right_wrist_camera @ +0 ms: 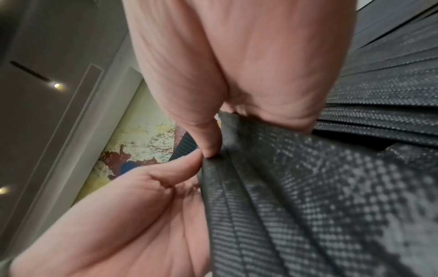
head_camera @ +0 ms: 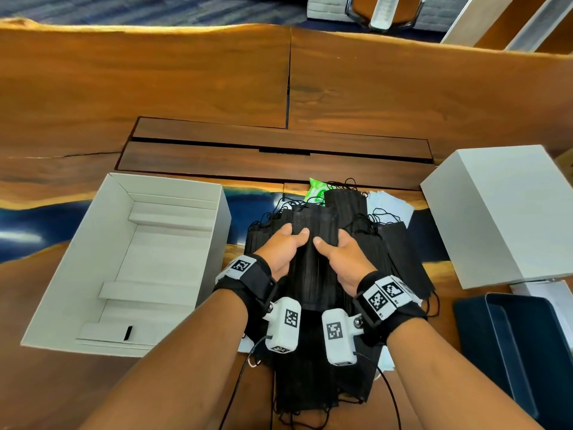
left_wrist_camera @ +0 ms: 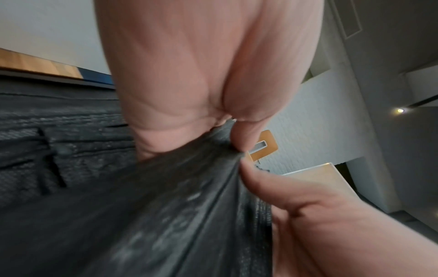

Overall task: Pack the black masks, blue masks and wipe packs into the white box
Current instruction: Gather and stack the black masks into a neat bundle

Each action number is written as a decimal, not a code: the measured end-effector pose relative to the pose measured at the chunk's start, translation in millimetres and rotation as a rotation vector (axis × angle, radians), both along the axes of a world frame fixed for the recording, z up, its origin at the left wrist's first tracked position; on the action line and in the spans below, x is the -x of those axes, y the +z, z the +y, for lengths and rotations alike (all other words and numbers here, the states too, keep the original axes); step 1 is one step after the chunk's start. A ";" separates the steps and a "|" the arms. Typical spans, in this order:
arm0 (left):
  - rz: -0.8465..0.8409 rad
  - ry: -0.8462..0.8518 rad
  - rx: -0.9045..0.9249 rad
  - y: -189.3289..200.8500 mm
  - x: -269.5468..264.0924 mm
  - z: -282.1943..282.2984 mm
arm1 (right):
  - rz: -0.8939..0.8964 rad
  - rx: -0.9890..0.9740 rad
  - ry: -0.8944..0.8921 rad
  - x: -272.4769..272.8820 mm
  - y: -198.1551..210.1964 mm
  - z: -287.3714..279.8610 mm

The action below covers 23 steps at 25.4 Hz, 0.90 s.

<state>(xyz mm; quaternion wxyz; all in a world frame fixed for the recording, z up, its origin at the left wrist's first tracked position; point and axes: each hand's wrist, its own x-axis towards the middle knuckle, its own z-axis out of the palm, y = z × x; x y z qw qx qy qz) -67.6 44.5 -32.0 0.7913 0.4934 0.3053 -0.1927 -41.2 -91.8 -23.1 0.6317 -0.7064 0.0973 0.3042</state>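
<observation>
Both hands hold one stack of black masks (head_camera: 311,274) (left_wrist_camera: 170,206) (right_wrist_camera: 296,187) just above a loose pile of black masks (head_camera: 400,252) in the middle of the table. My left hand (head_camera: 286,243) (left_wrist_camera: 233,135) grips the stack's left edge, thumb on top. My right hand (head_camera: 333,248) (right_wrist_camera: 212,144) grips its right edge the same way. The white box (head_camera: 74,268) stands open to the left, with only cardboard inserts showing inside. A green wipe pack (head_camera: 316,192) and blue masks (head_camera: 389,206) lie behind the pile, partly covered.
A white box lid (head_camera: 502,212) sits at the right. A dark blue tray (head_camera: 527,346) lies at the near right corner. Dark recessed panels (head_camera: 273,153) run across the wooden table (head_camera: 155,82) behind the pile.
</observation>
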 end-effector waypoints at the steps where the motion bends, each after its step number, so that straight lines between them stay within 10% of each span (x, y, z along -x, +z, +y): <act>1: -0.018 -0.021 -0.068 2.6 -1.7 -0.8 | 0.005 0.006 0.019 1.6 1.6 1.1; 9: -0.033 -0.072 -0.283 9.8 8.4 -7.0 | -0.009 0.050 0.013 7.2 7.1 -15.0; 14: 0.063 -0.176 -0.963 -9.5 18.9 15.9 | -0.049 0.181 -0.151 1.2 -1.4 -35.4; 23: 0.047 -0.174 -0.829 -24.4 8.0 18.7 | 0.050 -0.045 -0.100 -2.7 -0.7 -16.9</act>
